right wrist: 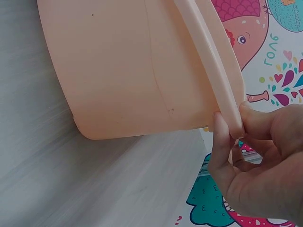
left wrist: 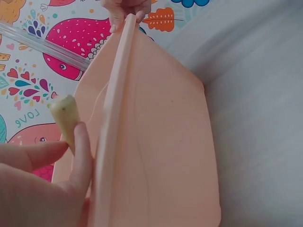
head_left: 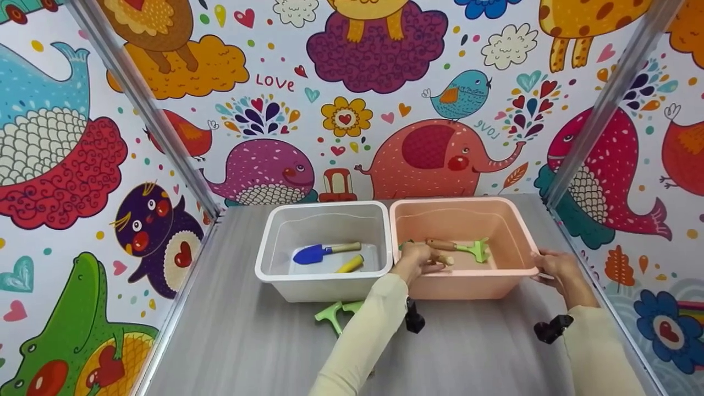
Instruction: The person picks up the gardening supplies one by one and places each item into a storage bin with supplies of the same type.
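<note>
Currently left hand [head_left: 416,263] pinches pale handle [left wrist: 65,116], seemingly inside peach bin's front edge [head_left: 484,272]; right hand [head_left: 558,269] pinches rim corner [right wrist: 227,106].

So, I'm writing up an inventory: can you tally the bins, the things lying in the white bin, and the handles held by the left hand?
Bins: 2, white bin and peach bin
In the white one: 2, blue trowel and yellow piece, partly hidden by the rim
In the left hand: 1, pale handle
Total: 5

Mid-frame on the bench [head_left: 467,357], I see a trowel [head_left: 316,253] in the left tub [head_left: 330,289], a rake [head_left: 467,248] in the right tub [head_left: 467,287] beside it.
</note>
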Demonstrator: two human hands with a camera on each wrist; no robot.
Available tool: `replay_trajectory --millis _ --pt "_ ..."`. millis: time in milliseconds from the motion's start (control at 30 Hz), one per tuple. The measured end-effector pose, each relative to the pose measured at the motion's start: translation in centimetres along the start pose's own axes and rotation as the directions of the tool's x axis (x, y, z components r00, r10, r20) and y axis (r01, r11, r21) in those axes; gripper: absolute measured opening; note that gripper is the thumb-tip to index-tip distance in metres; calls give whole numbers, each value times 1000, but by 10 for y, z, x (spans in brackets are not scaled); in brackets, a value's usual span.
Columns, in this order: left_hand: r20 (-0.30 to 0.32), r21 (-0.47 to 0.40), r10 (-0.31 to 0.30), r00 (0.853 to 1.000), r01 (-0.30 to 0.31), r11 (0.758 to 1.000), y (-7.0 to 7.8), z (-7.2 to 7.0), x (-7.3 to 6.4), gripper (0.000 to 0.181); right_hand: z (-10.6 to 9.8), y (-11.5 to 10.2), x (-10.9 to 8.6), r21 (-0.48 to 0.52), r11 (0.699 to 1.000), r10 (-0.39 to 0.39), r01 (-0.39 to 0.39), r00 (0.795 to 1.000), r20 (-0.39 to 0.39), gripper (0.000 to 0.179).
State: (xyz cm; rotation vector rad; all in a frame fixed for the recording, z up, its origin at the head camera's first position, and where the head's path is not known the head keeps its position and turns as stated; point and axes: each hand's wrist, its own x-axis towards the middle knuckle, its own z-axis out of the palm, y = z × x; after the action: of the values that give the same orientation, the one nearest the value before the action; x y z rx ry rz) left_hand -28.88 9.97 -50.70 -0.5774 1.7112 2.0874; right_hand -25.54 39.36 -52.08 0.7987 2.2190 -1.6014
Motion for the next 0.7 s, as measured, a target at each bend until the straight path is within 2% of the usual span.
replay_trajectory --millis 133,267,400,600,700 --pt "18 1 -26 999 26 1000 3 -4 -1 56 -1 -2 0 2 1000 -1 1 1000 3 62" --pt "38 35 -19 999 18 999 3 -8 -1 48 -1 -5 -1 4 1000 4 -4 1000 -7 62" --pt "117 75 20 993 -29 997 1 -15 -1 32 -1 -4 -1 3 1000 -5 5 1000 -16 62" --pt "270 122 37 962 -72 990 0 -29 -5 42 -1 -1 -2 15 1000 10 -10 1000 -9 64" --pt "320 125 49 946 -93 988 0 -35 -8 37 -2 -1 -2 16 999 31 -31 1000 2 65"
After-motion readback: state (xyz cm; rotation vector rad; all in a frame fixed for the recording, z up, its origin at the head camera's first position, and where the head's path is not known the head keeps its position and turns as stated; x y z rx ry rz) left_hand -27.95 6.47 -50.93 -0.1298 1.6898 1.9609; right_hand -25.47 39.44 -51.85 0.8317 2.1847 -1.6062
